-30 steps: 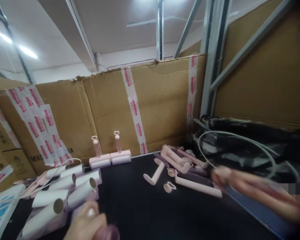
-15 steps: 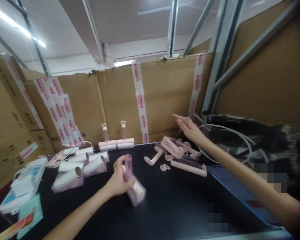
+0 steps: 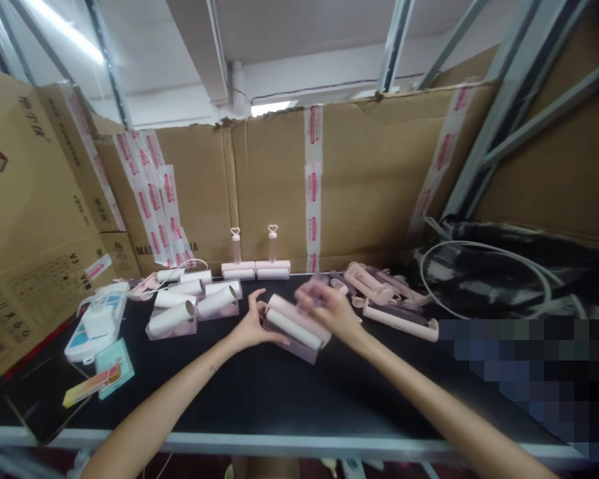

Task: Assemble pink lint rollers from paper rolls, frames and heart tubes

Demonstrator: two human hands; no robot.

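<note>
A pale pink lint roller (image 3: pixel 295 324) with a white paper roll is tilted over the black tabletop in front of me. My left hand (image 3: pixel 249 327) grips its left end, thumb below and fingers above. My right hand (image 3: pixel 333 309) is curled at the roller's far side, around what looks like its translucent purple handle (image 3: pixel 315 287); motion blurs the fingers. To the right lies a pile of loose pink roller parts (image 3: pixel 372 283), with a long pink holder (image 3: pixel 402 322) in front.
Two upright lint rollers (image 3: pixel 273 266) stand by the cardboard wall (image 3: pixel 264 179). Several white rolls in clear cases (image 3: pixel 172 319) sit at left, near a power strip (image 3: pixel 97 326), a teal packet (image 3: pixel 114 366) and a yellow-orange box (image 3: pixel 90 386). A white cable (image 3: pixel 484 243) loops at right.
My right hand has come from near the back wall down to the lint roller. The roller has turned, its handle now tipped away under my right hand. The camera view has shifted.
</note>
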